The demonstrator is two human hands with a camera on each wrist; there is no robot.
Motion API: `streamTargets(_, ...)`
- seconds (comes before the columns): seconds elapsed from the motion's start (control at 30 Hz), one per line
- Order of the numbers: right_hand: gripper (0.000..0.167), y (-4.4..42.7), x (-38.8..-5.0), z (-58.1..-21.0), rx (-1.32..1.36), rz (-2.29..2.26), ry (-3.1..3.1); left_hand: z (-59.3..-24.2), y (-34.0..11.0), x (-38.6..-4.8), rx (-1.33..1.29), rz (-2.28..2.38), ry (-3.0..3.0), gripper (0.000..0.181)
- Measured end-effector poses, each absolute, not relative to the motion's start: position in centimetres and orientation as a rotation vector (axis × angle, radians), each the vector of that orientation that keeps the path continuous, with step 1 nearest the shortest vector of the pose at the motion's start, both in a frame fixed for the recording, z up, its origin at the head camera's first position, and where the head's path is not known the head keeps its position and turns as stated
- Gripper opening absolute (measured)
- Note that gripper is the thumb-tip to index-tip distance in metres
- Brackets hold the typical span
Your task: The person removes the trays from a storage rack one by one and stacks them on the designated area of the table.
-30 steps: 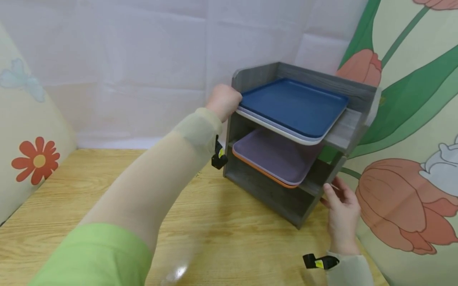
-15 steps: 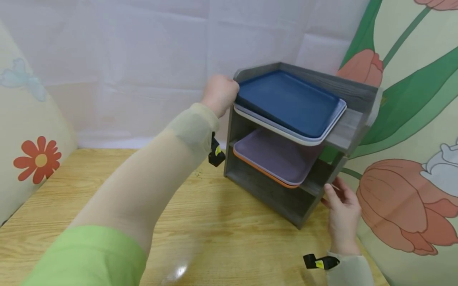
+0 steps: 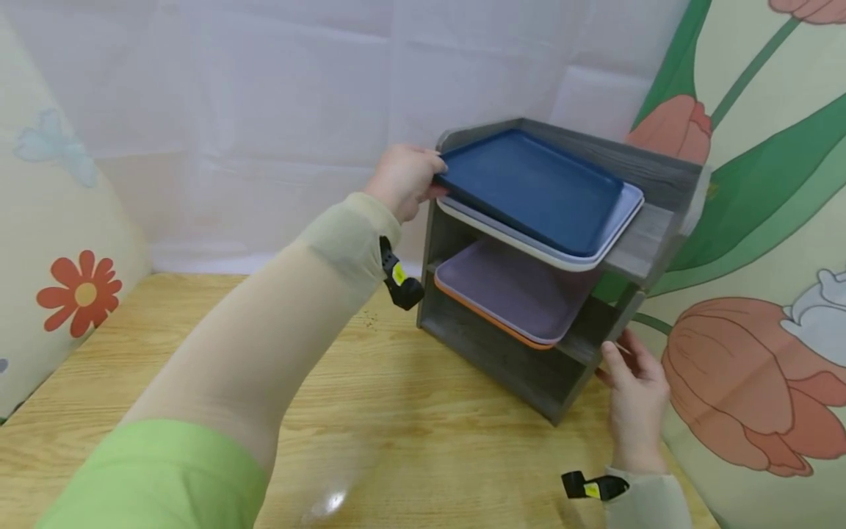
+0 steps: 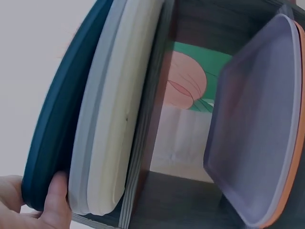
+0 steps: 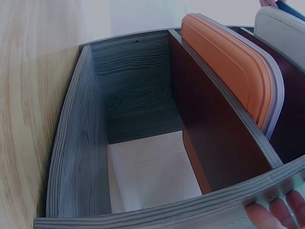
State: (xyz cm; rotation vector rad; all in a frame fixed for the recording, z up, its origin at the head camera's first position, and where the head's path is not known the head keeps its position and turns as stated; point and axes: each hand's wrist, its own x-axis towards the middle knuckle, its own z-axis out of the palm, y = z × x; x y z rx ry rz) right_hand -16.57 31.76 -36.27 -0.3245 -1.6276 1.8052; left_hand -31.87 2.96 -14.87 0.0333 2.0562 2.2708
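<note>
My left hand (image 3: 405, 180) pinches the left corner of the dark blue tray (image 3: 535, 187), which lies skewed over a pale lilac-grey tray and a white tray (image 3: 515, 242) on the grey shelf's top level. In the left wrist view, thumb and fingers (image 4: 56, 200) hold the blue tray (image 4: 62, 95), with a gap between it and the grey tray (image 4: 90, 114). On the middle level, a purple tray (image 3: 518, 286) lies over an orange tray (image 5: 224, 62). My right hand (image 3: 637, 400) rests its fingers on the shelf's right side panel (image 5: 228, 195).
The grey shelf (image 3: 489, 360) stands angled on the wooden table (image 3: 370, 433), its bottom level holding nothing. Behind it hangs a white cloth (image 3: 277, 132). A wall panel with painted tulips (image 3: 727, 367) stands close on the right, and another with a red flower on the left.
The blue tray has shifted toward the back left and its left side has lifted, uncovering the pale tray's right edge. My left hand has moved slightly left with it. My right hand has stayed on the shelf.
</note>
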Motion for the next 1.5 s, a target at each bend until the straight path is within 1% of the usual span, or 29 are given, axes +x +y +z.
streamTargets(0.23,0.049,31.8,-16.7,-36.3,-0.283,1.83,-1.605,-14.8,2.9,-31.9,-0.037,2.395,1.82,0.039)
streamTargets(0.4,0.049,31.9,-16.8,-36.4,-0.277,1.837,-1.599,-14.7,2.8,-31.9,-0.094,2.426,1.755,0.043)
streamTargets(0.63,0.05,32.1,-16.9,-36.5,-0.27,1.85,-1.599,-14.9,2.8,-31.9,-0.126,2.468,1.73,0.038)
streamTargets(0.97,0.046,32.2,-17.3,-36.5,-0.271,1.878,-1.553,-15.4,1.8,-31.4,-0.005,2.502,1.738,0.033)
streamTargets(1.27,0.051,32.5,-17.8,-36.4,-0.281,1.893,-1.572,-15.2,-0.5,-30.4,0.074,2.488,1.844,0.033)
streamTargets(1.5,0.05,32.7,-18.0,-36.3,-0.292,1.887,-1.581,-15.4,-2.7,-29.1,0.148,2.456,1.939,0.033)
